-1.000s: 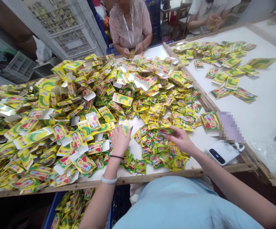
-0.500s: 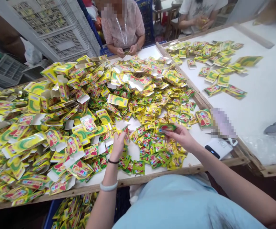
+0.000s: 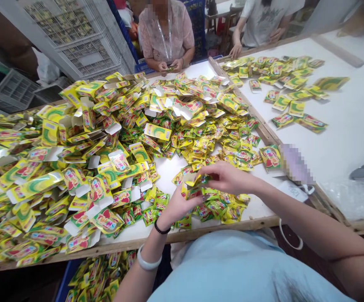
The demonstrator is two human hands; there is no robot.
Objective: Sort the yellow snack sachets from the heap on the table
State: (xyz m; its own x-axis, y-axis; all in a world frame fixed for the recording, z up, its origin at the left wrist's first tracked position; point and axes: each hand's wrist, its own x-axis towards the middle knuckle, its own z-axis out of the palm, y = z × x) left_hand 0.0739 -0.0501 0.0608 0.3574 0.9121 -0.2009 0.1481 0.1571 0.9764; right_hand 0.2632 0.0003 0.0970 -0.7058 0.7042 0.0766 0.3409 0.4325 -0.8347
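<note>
My left hand [image 3: 179, 206] is closed around a small yellow printed carton [image 3: 186, 188], its white inner flap showing at the top. My right hand [image 3: 229, 178] pinches a small green-and-yellow candy packet [image 3: 202, 180] against the carton's open end. Fingers partly cover both, so how far the packet is inside cannot be made out. Below and around my hands lie loose green and yellow packets [image 3: 215, 205] on the white tabletop [image 3: 166, 170]. To the left rises a large heap of open, flattened-looking yellow cartons [image 3: 106, 170].
A wooden strip [image 3: 260, 130] divides the table; more cartons [image 3: 297, 108] lie beyond it. A white power bank [image 3: 291, 192] and a purple item [image 3: 295, 163] rest at right. Two people work across the table. A blue crate [image 3: 66, 281] of cartons stands below the edge.
My hands have come together, the left moving right and the right moving left, bringing packet and carton into contact. One person across the table has lowered a hand to the table edge.
</note>
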